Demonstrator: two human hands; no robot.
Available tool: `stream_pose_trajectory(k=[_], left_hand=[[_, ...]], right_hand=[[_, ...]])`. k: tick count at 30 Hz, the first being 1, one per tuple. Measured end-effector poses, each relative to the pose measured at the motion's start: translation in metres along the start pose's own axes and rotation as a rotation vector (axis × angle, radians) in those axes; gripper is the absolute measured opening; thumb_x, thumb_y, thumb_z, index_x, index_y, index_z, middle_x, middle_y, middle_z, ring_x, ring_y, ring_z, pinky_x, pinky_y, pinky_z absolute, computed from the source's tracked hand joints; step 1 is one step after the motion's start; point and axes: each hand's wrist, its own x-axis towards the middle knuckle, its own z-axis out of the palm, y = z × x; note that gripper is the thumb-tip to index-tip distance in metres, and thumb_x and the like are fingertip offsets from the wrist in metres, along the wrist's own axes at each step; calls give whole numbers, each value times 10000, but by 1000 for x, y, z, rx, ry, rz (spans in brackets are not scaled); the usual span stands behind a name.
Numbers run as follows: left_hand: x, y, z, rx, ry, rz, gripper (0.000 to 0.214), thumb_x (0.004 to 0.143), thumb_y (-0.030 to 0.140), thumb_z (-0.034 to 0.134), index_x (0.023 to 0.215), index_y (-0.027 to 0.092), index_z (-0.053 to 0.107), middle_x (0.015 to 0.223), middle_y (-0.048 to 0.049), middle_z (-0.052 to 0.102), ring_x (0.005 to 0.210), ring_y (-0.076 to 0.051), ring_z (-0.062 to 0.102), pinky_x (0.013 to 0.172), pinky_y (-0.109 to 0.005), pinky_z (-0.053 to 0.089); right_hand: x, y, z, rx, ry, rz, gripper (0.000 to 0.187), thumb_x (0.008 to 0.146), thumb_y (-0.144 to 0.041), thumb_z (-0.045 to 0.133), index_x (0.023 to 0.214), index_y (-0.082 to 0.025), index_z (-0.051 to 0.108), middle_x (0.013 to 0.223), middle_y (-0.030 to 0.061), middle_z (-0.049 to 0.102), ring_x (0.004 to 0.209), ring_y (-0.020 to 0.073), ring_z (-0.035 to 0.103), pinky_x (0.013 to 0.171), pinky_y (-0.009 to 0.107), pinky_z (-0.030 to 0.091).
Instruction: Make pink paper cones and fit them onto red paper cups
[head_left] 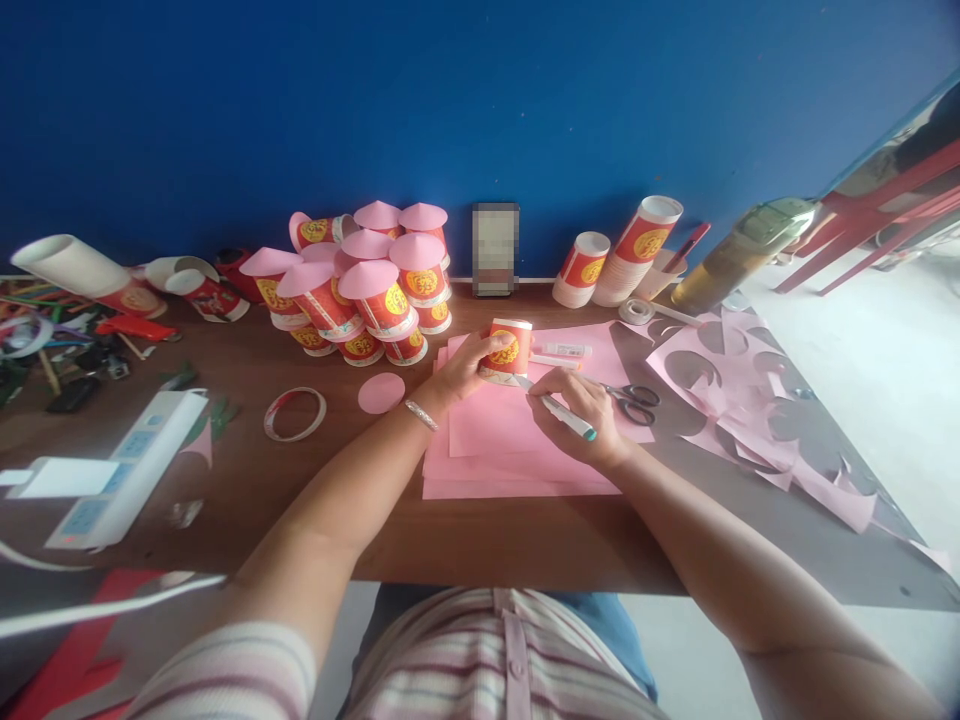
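My left hand (466, 368) is wrapped round a red and yellow paper cup (508, 352) standing upside down on a stack of pink paper sheets (510, 450). My right hand (581, 412) grips a white pen with a green cap (570, 418), its tip at the foot of the cup on the pink paper. A cut pink paper circle (381, 393) lies on the table left of my left wrist. Scissors (636, 398) rest just right of my right hand.
A pile of cups topped with pink paper cones (367, 290) stands behind. Stacked cups (634, 250) and a tape roll (636, 311) are at the back right. Pink scraps with round holes (757, 400) lie right. A ring (295, 413), a power strip (120, 480) and clutter lie left.
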Motion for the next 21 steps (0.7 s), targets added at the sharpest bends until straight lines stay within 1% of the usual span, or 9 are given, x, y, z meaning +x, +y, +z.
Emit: stream_pose_trajectory(k=[4,7,12,15,21], left_hand=[[-1,0,1,7,10,25,315,823,491,807,847,197,699,893,-64,743,930,-252,706,767,-335,567],[-1,0,0,28,9,47,331,822,502,806,832,190,695,900,-70,745,947,-258,706,773,-332,566],[-2,2,0,74,6,43,297,844,482,779,869,193,713,957,-71,763,986,-264,710,785,-330,570],[-2,3,0,88,-2,40,288,852,473,772,871,190,718,956,-71,762,982,-265,709,788,-333,571],[0,1,-3,151,-74,71,290,816,447,807,857,176,712,907,-63,736,961,-239,697,802,-305,560]], right_hand=[[1,0,-1,-6,-9,-19,203,906,-57,572,911,-260,594,750,-8,672,612,158,610,590,298,507],[1,0,0,-17,7,-33,207,908,-51,571,912,-257,589,747,-9,669,608,154,606,586,294,504],[1,1,0,-19,5,-39,205,920,-52,573,917,-256,581,747,-9,664,610,153,605,589,293,503],[0,1,0,-11,-14,-36,197,933,-59,571,931,-256,577,762,-4,668,627,156,615,597,292,508],[0,1,1,5,-15,-42,198,937,-56,590,953,-253,573,779,-5,679,644,154,627,608,281,513]])
